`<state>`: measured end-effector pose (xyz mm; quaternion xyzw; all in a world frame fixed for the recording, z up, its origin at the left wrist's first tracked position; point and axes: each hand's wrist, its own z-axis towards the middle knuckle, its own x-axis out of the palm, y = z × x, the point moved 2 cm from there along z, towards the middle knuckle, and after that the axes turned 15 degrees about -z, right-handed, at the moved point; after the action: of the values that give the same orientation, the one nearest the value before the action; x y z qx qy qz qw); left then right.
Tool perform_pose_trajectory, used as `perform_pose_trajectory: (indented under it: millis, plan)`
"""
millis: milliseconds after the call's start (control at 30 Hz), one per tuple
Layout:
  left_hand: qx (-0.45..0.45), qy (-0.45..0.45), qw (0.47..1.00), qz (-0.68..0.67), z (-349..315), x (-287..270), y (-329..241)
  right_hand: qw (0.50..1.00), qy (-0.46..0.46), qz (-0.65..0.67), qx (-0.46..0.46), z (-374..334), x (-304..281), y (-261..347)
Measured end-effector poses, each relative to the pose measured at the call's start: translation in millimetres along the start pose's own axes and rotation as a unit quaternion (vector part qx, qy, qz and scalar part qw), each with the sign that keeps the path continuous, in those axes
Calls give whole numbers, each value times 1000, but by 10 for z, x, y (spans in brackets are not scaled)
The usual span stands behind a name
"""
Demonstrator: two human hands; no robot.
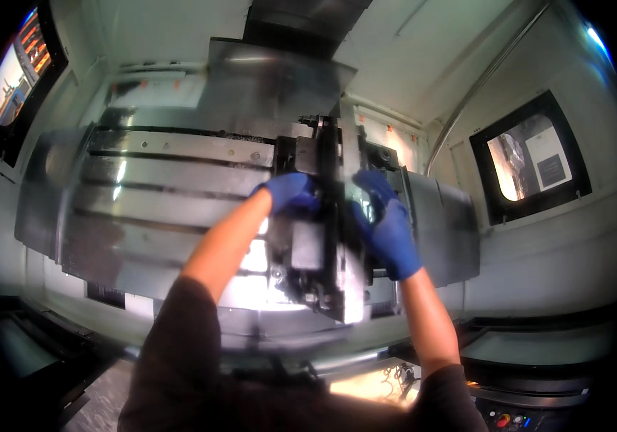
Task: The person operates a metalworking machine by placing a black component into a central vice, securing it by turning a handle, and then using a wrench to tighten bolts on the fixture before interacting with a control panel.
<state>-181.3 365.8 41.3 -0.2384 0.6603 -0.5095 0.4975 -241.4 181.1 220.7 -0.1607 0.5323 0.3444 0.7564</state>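
Vise (pixel 323 245) sits upright on the slotted table (pixel 172 194) inside the machine enclosure, dark and blocky, with a bright steel edge running down its right side. Nearest the camera, both forearms come up from the lower edge in dark sleeves, bare from the elbow to the blue gloves. Below the right elbow, at the bottom edge, a control panel (pixel 506 420) with coloured buttons shows in part.

Left hand (pixel 290 192) rests against the upper left of the vise, fingers curled over its top corner; whether it grips or only presses I cannot tell. Right hand (pixel 388 227) lies against the right side of the vise, fingers stretched upward along the bright edge and close together, palm toward the metal; motion blur hides whether the thumb closes round it.

The table spreads to the left of the vise, its long grooves running side to side and catching glare. Just behind the vise a flat grey guard plate (pixel 272 86) hangs down from above. On the right wall a dark-framed window (pixel 532 162) is set well apart from the vise. Far up on the left, outside the enclosure, a lit screen (pixel 17 72) glows.
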Motion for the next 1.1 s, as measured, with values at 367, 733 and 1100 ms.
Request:
perform_pose_trajectory:
  millis: [367, 733, 1100]
  plan:
    - [34, -46, 998, 38, 59, 118, 124, 962, 154, -184, -134, 397, 304, -187]
    - [171, 165, 970, -57, 12, -121, 307, 929, 202, -256, -173, 624, 686, -52]
    - [99, -195, 973, -78, -477, -32, 28, 857, 342, -374, -89, 586, 1006, 192]
